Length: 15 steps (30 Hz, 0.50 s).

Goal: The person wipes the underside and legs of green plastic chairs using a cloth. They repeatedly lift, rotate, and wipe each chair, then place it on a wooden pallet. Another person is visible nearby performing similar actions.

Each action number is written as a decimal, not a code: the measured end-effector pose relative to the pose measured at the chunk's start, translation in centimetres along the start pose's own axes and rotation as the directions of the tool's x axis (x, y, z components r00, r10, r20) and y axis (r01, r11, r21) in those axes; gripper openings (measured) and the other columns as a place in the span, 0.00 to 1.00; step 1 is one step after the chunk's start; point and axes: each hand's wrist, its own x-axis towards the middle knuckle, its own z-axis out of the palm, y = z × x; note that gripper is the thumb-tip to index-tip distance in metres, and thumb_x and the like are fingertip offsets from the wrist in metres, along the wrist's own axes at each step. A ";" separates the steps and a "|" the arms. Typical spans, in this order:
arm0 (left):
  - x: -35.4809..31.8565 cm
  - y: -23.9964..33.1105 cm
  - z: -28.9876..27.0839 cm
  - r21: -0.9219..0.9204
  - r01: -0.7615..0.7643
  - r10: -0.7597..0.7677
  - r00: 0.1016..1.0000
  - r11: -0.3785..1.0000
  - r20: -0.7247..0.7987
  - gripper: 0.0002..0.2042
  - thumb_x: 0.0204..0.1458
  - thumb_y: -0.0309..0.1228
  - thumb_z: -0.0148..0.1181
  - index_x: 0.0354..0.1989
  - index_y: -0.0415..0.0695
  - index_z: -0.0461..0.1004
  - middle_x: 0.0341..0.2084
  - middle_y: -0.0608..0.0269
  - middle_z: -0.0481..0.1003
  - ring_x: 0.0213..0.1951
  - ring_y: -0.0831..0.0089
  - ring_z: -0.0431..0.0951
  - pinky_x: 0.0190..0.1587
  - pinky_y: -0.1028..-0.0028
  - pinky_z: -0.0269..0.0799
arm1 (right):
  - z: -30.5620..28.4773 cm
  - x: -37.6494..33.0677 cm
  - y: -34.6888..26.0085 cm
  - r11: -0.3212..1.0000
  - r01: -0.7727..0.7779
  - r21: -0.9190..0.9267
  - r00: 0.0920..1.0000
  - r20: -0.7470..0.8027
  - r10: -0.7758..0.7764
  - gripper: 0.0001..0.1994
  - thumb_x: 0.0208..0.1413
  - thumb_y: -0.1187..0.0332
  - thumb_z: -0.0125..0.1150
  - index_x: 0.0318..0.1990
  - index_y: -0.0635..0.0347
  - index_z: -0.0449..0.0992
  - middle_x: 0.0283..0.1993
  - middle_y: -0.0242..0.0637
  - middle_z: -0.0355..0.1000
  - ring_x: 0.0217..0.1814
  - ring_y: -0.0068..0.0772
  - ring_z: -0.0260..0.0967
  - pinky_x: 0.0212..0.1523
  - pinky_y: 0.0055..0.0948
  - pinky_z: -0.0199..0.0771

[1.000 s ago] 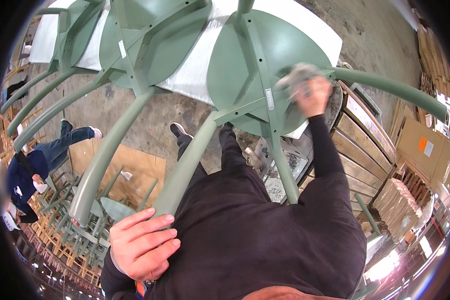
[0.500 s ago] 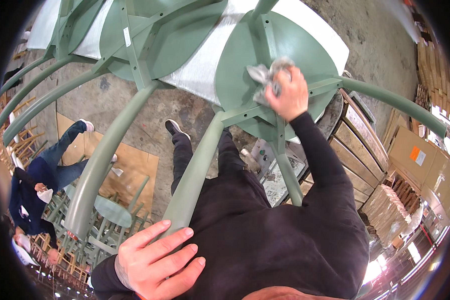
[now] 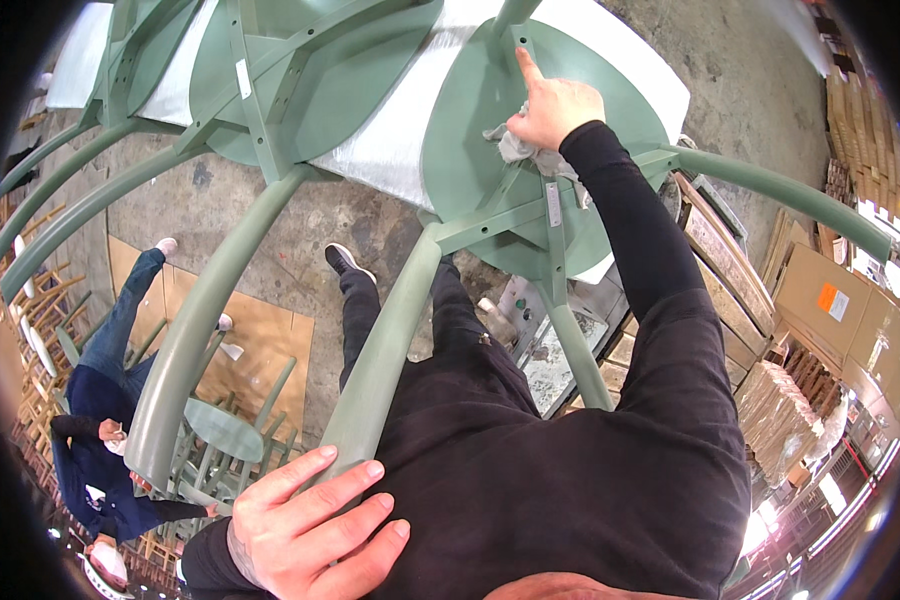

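An upturned green chair (image 3: 470,110) lies seat-down on a white-covered surface, its crossed braces and splayed legs facing up. My right hand (image 3: 562,108) is over the underside, index finger stretched to a brace beside a screw hole. The other fingers are folded over a crumpled whitish cloth (image 3: 515,147), partly hidden beneath the hand. My left hand (image 3: 305,525) rests across the end of the near chair leg (image 3: 385,370), its fingers spread and lightly bent; the thumb is hidden.
More upturned green chairs (image 3: 280,100) stand to the left, their curved legs reaching toward me. A co-worker (image 3: 100,440) in dark blue is at the lower left among other chairs. Slatted wood (image 3: 715,290) and cardboard boxes (image 3: 830,300) are at the right.
My right hand has moved up and slightly left along the brace, its index finger now extended. The cloth has spread beneath it. My left hand stays on the leg. The co-worker has shifted posture.
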 end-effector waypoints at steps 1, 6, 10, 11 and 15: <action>-0.2 -0.1 0.2 0.030 -0.004 0.004 1.000 1.000 0.003 0.07 0.45 0.27 0.65 0.34 0.44 0.83 0.34 0.59 0.83 0.44 0.57 0.86 0.53 0.53 0.79 | 0.2 -0.4 0.0 1.000 0.003 0.001 1.000 -0.011 -0.003 0.51 0.45 0.52 0.63 0.79 0.49 0.49 0.36 0.46 0.82 0.39 0.50 0.82 0.42 0.45 0.83; -1.2 -0.6 1.2 0.092 -0.046 0.046 0.999 0.995 -0.002 0.05 0.45 0.29 0.66 0.32 0.51 0.81 0.31 0.67 0.84 0.41 0.61 0.87 0.50 0.53 0.81 | -0.3 -1.2 -0.3 1.000 -0.011 -0.001 1.000 0.015 0.011 0.48 0.48 0.54 0.63 0.78 0.53 0.51 0.41 0.44 0.82 0.43 0.46 0.82 0.47 0.43 0.81; -1.1 -0.6 1.1 0.087 -0.051 0.051 0.999 0.995 0.003 0.05 0.45 0.29 0.67 0.32 0.51 0.81 0.31 0.67 0.84 0.41 0.61 0.87 0.50 0.52 0.81 | -1.1 -0.8 -0.4 0.999 -0.039 0.022 0.995 0.090 0.037 0.49 0.48 0.54 0.62 0.79 0.53 0.49 0.40 0.44 0.82 0.43 0.45 0.82 0.47 0.43 0.82; -1.1 -0.6 1.0 0.090 -0.047 0.047 0.999 0.995 0.005 0.06 0.45 0.29 0.67 0.32 0.51 0.81 0.31 0.67 0.84 0.41 0.61 0.87 0.50 0.52 0.81 | -1.3 -0.7 -0.4 0.999 -0.040 0.023 0.994 0.099 0.037 0.49 0.49 0.54 0.62 0.79 0.53 0.49 0.40 0.44 0.82 0.43 0.45 0.82 0.47 0.43 0.82; -1.0 -0.5 0.9 0.098 -0.051 0.049 0.999 0.994 0.024 0.06 0.45 0.29 0.67 0.33 0.51 0.81 0.31 0.67 0.84 0.41 0.61 0.87 0.50 0.52 0.81 | -1.1 -0.7 -0.6 0.999 -0.026 0.020 0.998 0.051 0.025 0.47 0.49 0.55 0.62 0.78 0.54 0.51 0.39 0.43 0.82 0.43 0.46 0.82 0.47 0.44 0.82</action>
